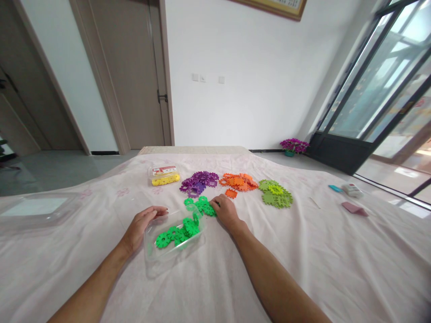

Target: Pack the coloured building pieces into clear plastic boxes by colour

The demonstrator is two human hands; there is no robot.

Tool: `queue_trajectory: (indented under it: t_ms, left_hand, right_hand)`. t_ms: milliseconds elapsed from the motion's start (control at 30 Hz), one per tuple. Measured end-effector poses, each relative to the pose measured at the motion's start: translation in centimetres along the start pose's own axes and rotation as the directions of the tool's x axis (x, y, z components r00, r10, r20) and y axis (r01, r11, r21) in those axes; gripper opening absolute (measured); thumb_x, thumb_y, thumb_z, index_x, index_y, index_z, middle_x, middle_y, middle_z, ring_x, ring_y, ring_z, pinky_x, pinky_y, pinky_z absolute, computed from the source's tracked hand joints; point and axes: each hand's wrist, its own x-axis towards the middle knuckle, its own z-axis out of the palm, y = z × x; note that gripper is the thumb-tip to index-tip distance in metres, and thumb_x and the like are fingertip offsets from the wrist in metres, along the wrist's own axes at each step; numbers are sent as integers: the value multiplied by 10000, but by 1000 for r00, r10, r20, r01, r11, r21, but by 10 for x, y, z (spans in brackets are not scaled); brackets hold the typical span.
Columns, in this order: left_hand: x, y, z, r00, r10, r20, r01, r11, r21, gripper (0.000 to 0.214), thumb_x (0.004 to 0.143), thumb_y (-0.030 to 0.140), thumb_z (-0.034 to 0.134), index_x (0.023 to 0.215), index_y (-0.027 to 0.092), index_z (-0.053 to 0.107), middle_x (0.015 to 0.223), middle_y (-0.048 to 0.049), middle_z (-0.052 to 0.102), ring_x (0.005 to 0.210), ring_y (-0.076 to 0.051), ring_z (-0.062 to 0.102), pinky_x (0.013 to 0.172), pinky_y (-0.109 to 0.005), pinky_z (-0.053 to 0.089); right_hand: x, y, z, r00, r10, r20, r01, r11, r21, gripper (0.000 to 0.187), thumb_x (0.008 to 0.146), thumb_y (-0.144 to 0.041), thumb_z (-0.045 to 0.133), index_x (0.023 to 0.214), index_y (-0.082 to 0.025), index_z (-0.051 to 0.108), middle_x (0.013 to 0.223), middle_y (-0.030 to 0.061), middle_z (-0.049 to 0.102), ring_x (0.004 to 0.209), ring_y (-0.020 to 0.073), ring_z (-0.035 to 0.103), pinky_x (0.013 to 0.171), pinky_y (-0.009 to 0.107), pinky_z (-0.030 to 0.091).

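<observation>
My left hand [142,225] grips the far left corner of a clear plastic box [150,261], its fingers along the rim. Inside the box lie several green notched disc pieces [173,233], and one stands tilted near the right wall. Just beyond the box is a loose heap of green disc pieces [203,205] on the cloth. My right hand [225,210] reaches down at the right end of this heap, fingers bent and closed on green pieces. The fingertips partly cover what they hold.
Behind the heap are piles of purple pieces [198,183], orange pieces [238,181] and light green pieces [276,194]. A lidded box of yellow pieces [164,176] stands back left. A clear lid [43,208] lies far left, a pink cloth [354,208] at right.
</observation>
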Motion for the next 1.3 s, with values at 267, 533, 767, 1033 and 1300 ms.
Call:
queue_trajectory:
  t_ms: [267, 533, 767, 1033, 1300]
  left_hand:
    - [0, 1, 1, 1000, 3, -1, -3, 1000, 7, 407, 808, 483, 651, 1010, 139, 735, 1128, -149, 715, 1056, -304, 663, 932, -405, 496]
    - [-1, 1, 1, 1000, 16, -2, -16, 1000, 16, 404, 812, 481, 647, 1010, 140, 737, 1119, -146, 719, 1052, -303, 662, 930, -409, 497]
    - [-1, 3, 2, 1000, 12, -8, -12, 1000, 15, 413, 792, 491, 664, 996, 141, 744, 1109, -146, 726, 1040, -301, 669, 920, -402, 503]
    - [0, 2, 1, 1000, 5, -6, -5, 1000, 6, 415, 788, 492, 668, 995, 140, 745, 1113, -151, 725, 1044, -305, 671, 924, -405, 504]
    - [0, 2, 2, 1000, 8, -3, -8, 1000, 8, 402, 802, 486, 660, 996, 143, 745, 1112, -148, 723, 1050, -300, 665, 926, -402, 501]
  right_hand:
    - [-1, -5, -3, 995, 100, 31, -95, 988, -125, 293, 988, -383, 499, 889, -215, 718, 906, 42, 650, 854, 149, 586, 709, 251, 350]
    - [-7, -13, -8, 995, 5, 103, 5, 996, -92, 329, 912, -522, 577, 1015, -239, 710, 978, 31, 632, 844, 146, 580, 683, 250, 335]
    - [-4, -3, -2, 999, 10, 53, -7, 998, -57, 244, 929, -418, 587, 1032, -225, 697, 973, 28, 653, 881, 148, 588, 731, 240, 359]
    - [-2, -5, -4, 998, -60, -13, 60, 996, -64, 176, 932, -344, 591, 881, -209, 691, 881, 28, 678, 860, 166, 575, 784, 262, 365]
    - [-3, -5, -2, 996, -22, -89, 26, 999, 44, 186, 940, -351, 558, 907, -220, 687, 880, 25, 664, 848, 158, 593, 766, 248, 401]
